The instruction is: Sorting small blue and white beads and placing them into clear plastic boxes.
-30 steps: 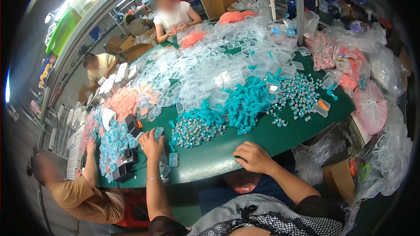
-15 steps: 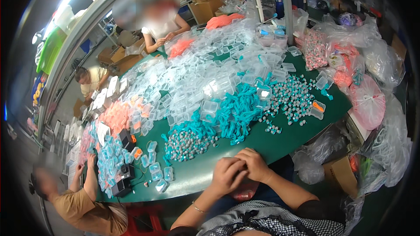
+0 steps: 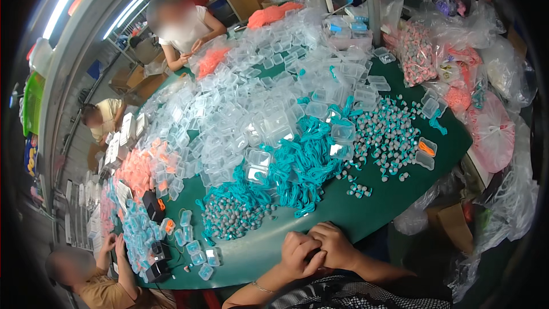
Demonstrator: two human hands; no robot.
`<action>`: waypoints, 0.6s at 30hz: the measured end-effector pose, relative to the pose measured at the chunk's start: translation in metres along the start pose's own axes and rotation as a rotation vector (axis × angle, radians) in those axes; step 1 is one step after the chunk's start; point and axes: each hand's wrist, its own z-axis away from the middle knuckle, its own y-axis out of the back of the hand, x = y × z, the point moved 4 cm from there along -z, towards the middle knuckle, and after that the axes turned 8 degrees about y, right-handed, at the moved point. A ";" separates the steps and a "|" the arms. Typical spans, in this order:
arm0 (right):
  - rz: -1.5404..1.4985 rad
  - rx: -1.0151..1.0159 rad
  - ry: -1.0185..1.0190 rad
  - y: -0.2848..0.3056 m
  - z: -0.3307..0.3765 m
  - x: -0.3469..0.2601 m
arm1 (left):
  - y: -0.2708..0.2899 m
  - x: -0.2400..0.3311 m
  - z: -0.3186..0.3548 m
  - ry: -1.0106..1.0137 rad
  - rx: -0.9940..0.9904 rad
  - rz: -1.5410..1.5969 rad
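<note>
My left hand and my right hand are together at the near edge of the green table, fingers curled against each other. Whatever they may hold is hidden behind the fingers. Just beyond them lies a heap of teal cords. To the left of it is a pile of small grey-and-teal round pieces, and a second spread of such pieces lies to the right. A big mound of clear plastic boxes covers the middle of the table.
An open clear box with an orange piece lies at the right. Filled small boxes and black devices stand at the left. Co-workers sit at the far side and left. Plastic bags crowd the right side.
The view has tilted down and shifted, so the table sits differently in the picture. My hands stay together at the table edge. The red thing below them no longer shows.
</note>
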 end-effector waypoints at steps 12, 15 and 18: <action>-0.005 -0.013 -0.017 0.002 -0.002 -0.004 | -0.001 -0.001 0.003 0.021 0.016 0.009; -0.004 -0.003 -0.018 0.001 -0.004 -0.006 | 0.000 -0.002 0.004 0.026 0.021 0.005; -0.008 0.003 -0.018 0.001 -0.003 -0.005 | -0.001 -0.002 0.005 0.025 0.025 0.008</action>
